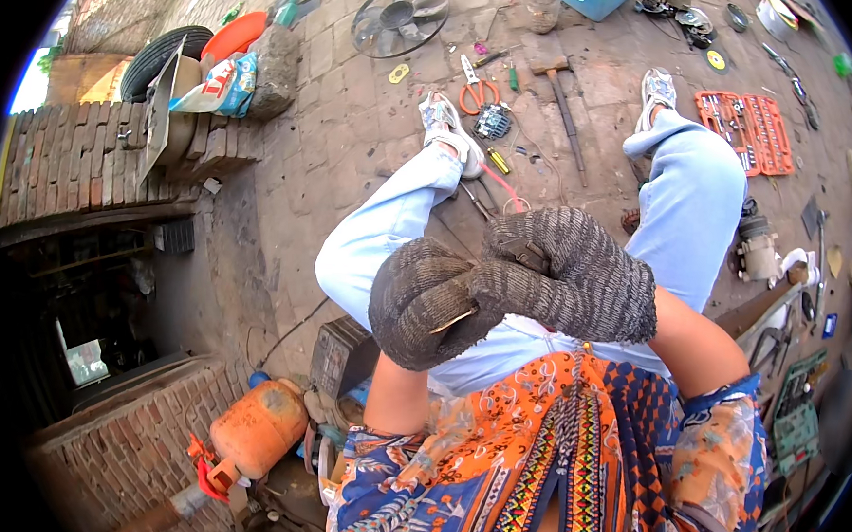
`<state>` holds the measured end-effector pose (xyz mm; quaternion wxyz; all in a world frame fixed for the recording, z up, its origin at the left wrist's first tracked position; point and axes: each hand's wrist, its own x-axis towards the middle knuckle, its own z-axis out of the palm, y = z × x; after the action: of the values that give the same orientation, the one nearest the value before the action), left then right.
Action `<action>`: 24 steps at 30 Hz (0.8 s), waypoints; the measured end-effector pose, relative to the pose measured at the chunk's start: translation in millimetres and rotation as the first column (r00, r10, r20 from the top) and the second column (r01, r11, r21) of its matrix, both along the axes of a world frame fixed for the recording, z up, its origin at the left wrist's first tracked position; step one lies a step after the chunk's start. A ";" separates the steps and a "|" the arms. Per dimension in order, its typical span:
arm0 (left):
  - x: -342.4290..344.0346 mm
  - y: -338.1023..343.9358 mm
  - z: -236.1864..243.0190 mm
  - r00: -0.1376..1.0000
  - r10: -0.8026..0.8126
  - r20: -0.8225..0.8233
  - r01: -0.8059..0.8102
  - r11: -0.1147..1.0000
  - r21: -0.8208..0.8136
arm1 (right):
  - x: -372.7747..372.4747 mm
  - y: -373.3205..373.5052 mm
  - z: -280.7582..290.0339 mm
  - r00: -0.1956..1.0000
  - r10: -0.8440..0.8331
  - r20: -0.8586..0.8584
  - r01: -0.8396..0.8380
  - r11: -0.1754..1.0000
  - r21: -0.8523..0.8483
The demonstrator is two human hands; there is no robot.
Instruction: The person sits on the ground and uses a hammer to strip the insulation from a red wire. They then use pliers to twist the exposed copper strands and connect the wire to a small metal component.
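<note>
Both my hands wear thick dark grey knitted gloves and are held close together above my lap. My left hand [422, 305] is closed, its fingers curled inward. A pale sliver shows at its palm side, and I cannot tell whether it is a thin stick or a tear in the glove. My right hand [572, 275] is also closed, with its fingertips against the left glove. A small dark bit shows between its folded fingers, too small to name. Whatever the two hands pinch is hidden by the gloves.
On the brick floor ahead lie orange-handled scissors [475, 95], a hammer [562, 118], a small metal part [493, 122] and a yellow screwdriver [498, 160]. An orange socket set [746, 132] lies right. A battery [340, 356] and an orange gas cylinder [260, 428] stand left.
</note>
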<state>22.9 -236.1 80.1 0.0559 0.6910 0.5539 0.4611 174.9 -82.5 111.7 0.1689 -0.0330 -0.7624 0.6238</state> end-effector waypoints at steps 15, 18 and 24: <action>-3.1 -4.4 -17.6 0.991 0.092 0.096 -0.097 0.994 0.046 | -6.3 -16.9 -20.5 0.996 0.065 0.059 -0.044 0.951 -0.307; 0.3 5.5 -13.0 0.976 0.082 0.201 -0.109 0.986 0.129 | -5.7 -19.7 -10.1 0.968 0.192 0.162 -0.014 0.685 -0.728; 4.2 21.7 -14.3 0.475 0.112 0.873 -0.518 0.838 0.174 | -3.3 -38.3 -35.1 0.994 -0.096 0.048 0.086 0.450 -0.889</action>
<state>27.0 -214.5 65.8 0.0758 0.2622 0.4666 0.8413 171.5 -120.9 76.6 0.1635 -0.1540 -0.3210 0.9201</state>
